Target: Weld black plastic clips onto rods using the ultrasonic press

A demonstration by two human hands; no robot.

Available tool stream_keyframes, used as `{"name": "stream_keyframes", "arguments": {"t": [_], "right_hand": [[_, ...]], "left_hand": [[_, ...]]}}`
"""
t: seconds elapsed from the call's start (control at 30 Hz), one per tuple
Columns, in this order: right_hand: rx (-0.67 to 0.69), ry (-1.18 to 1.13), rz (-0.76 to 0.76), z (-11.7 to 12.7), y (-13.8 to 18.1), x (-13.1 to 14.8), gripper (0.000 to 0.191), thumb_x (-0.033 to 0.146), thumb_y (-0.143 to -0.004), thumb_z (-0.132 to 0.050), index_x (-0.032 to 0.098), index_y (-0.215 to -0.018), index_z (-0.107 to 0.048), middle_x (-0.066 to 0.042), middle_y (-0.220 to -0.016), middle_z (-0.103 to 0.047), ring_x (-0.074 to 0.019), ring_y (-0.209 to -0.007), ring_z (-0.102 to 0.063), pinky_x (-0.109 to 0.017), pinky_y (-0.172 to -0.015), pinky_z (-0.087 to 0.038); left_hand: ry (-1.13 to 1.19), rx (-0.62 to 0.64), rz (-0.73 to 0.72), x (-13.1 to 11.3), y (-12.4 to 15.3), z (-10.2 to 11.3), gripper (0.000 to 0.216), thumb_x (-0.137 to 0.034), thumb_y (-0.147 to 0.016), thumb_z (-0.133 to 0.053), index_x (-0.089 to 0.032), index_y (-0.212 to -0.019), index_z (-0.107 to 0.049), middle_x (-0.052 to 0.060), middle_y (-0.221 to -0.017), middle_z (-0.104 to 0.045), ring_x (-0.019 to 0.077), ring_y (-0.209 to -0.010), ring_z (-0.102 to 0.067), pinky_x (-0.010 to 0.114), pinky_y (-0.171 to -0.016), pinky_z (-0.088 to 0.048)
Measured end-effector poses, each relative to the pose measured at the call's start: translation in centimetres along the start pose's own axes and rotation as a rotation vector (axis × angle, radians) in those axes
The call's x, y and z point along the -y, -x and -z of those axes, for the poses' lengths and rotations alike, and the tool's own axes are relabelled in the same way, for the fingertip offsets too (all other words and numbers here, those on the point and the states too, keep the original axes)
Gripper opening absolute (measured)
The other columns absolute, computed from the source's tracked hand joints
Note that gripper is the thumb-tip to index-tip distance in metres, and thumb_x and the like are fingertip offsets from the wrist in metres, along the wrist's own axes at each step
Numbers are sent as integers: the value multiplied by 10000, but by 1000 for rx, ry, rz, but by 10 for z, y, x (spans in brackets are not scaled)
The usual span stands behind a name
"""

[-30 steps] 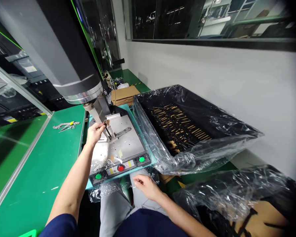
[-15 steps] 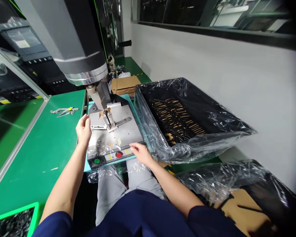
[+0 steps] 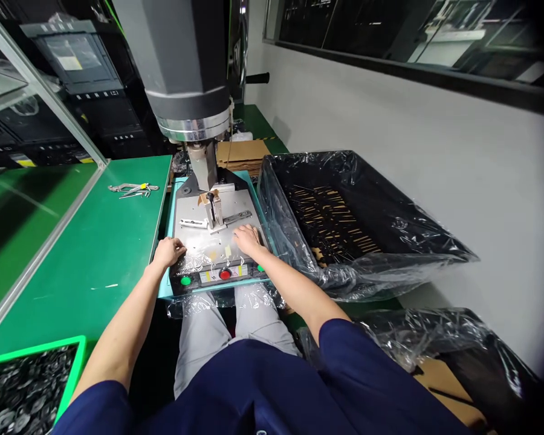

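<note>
Dark grey machine head (image 3: pixel 181 60) with a shiny silver collar (image 3: pixel 197 128), above a silver-grey metal plate (image 3: pixel 239 202) edged by a turquoise sheet (image 3: pixel 165 289). A black-topped pin (image 3: pixel 210 197) shows against the pale metal fixture (image 3: pixel 217 211). Along the front, a red push button (image 3: pixel 225 274) sits between two green push buttons (image 3: pixel 185 281), beside a white label strip (image 3: pixel 236 272) with yellow bands. Green tabletop (image 3: pixel 104 248), silver locking pliers (image 3: pixel 131 188) with a yellow spot. Black tub (image 3: pixel 417 223), striped inside with tan and black. Bright green crate (image 3: pixel 78 368) of black parts (image 3: pixel 22 386). Navy shirt (image 3: pixel 276 386), light grey trousers (image 3: pixel 199 338), off-white wall (image 3: pixel 390 133).
</note>
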State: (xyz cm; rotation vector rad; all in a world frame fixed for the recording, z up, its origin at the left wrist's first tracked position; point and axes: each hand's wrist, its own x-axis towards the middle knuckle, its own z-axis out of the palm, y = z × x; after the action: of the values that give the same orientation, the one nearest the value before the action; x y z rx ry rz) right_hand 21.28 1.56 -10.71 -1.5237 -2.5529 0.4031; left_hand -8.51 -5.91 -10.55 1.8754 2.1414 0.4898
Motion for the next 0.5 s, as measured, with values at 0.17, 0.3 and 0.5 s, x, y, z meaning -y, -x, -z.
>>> {"name": "stream_keyframes", "arguments": {"t": [0.17,0.3,0.5], "right_hand": [[-25,28,33,18,0,-3,202,226,-919,-523,176,-882,-714,-115,-1083,-665,-273,-1089,-516,-385,-924,-328],[-62,22,76,49,-2,-14,170,189,-894,-530,175,-892,-700,-63,-950,-712,-209,-953,-600,-337,-939,-317],[-155,-132,39,103,-13,-28,119,211,-848,-584,198,-856,-702,3,-808,-722,-156,-745,-625,-252,-728,-379]], "left_hand": [[153,42,-8,-1,-2,12,211,-410,-728,-665,-211,-661,-638,43,-641,-632,188,-585,-582,312,-610,-462],[638,159,-29,-14,-8,32,383,-530,-653,-754,-183,-712,-603,41,-660,-648,169,-604,-609,293,-597,-474],[840,52,-53,-46,-36,60,411,-536,-638,-759,-191,-698,-543,1,-583,-581,116,-491,-504,262,-510,-433]]}}
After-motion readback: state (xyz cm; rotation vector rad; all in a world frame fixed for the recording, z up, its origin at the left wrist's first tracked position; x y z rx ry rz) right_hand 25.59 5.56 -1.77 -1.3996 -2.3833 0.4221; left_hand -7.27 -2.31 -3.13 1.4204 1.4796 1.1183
